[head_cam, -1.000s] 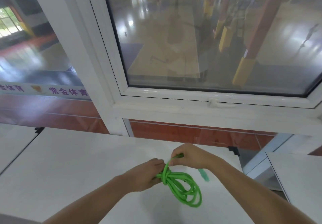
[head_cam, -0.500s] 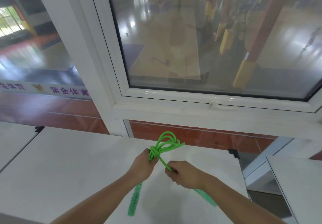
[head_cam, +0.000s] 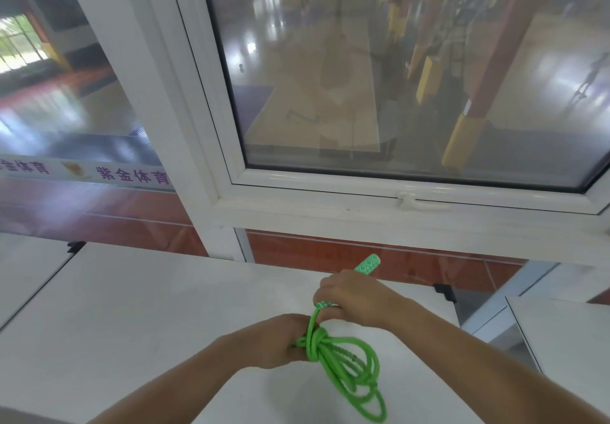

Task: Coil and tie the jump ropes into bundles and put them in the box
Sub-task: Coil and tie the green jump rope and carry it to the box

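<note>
**Green Rope Knotted Between 2 Hands Over the White Bench**

While the left hand point(head_cam: 280, 341) is closed around the gathered end of the green jump rope point(head_cam: 346, 370), its fingers wrapped tight at the knot point(head_cam: 317, 341), the right hand point(head_cam: 356, 295) sits just beyond it, fisted around a patterned green handle point(head_cam: 368, 264). That handle sticks out past the knuckles toward the window, tilted up and to the right; a short run of cord leads from the underside of the right hand straight down into the knot, so the 2 hands are almost touching.

From the knot the coils hang toward the camera and to the right — several loops of bright green cord bunched together, the longest reaching nearly to the bottom edge of the view. Whether the loops rest on the bench point(head_cam: 132, 308) or hang just above it cannot be told.

The bench is white and bare around the hands. A second white surface point(head_cam: 567, 334) stands to the right, apart from the first by a gap, and another point(head_cam: 26, 268) lies at the far left. Behind the bench rises a white window frame point(head_cam: 204, 159) with a latch point(head_cam: 419, 200) on its lower rail — through the glass, a glossy sports-hall floor shows.
</note>
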